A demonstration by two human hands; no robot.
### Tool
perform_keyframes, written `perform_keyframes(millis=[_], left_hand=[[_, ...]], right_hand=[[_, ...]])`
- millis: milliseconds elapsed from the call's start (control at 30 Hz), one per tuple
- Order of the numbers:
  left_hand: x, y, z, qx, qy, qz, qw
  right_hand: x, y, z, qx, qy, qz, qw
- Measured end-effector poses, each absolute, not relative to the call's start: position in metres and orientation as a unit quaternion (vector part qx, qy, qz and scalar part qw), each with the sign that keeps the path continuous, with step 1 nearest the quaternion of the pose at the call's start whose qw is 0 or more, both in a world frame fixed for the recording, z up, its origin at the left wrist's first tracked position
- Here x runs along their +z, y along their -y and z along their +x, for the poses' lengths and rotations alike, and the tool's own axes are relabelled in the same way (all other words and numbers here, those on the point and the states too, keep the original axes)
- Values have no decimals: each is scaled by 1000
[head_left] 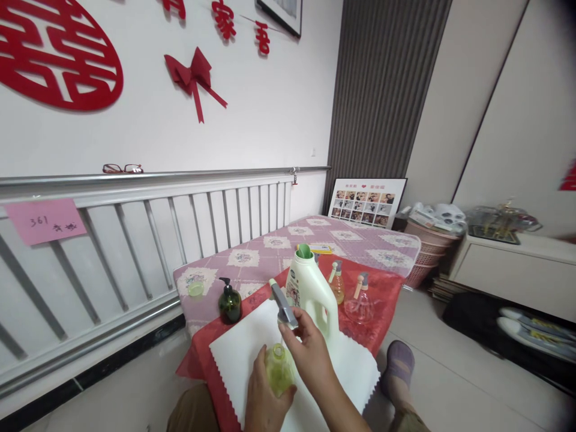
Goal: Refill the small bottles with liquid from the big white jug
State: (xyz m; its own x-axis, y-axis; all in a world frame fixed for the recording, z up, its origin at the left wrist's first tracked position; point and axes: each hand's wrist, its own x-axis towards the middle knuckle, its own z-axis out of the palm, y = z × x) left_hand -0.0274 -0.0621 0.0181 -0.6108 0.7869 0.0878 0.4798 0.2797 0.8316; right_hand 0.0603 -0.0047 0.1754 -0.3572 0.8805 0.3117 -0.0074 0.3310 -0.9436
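Observation:
My left hand [265,396] is wrapped round a small yellow-green bottle [278,366] that stands on a white cloth [234,360]. Above the bottle's neck, my right hand [310,354] pinches a grey spray-pump head [283,306]. A tall white detergent jug [312,288] with an open green spout stands just behind my right hand.
A dark green pump bottle [230,302] and a small green cap [196,288] sit to the left. An orange spray bottle [336,283] and a clear spray bottle [359,302] stand right of the jug on the red cloth [382,300]. A white railing [135,240] runs along the left. Baskets [425,249] stand at right.

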Motion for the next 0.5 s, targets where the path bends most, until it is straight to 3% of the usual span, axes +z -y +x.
perform_keyframes(millis=[267, 400, 500], left_hand=[[26, 68, -20, 476, -765, 401, 163], [32, 68, -20, 460, -773, 402, 172], [35, 67, -19, 440, -782, 402, 183]], right_hand=[[229, -13, 75, 509, 575, -255, 588], [245, -18, 63, 420, 684, -276, 528], [241, -20, 42, 315, 810, -271, 414]])
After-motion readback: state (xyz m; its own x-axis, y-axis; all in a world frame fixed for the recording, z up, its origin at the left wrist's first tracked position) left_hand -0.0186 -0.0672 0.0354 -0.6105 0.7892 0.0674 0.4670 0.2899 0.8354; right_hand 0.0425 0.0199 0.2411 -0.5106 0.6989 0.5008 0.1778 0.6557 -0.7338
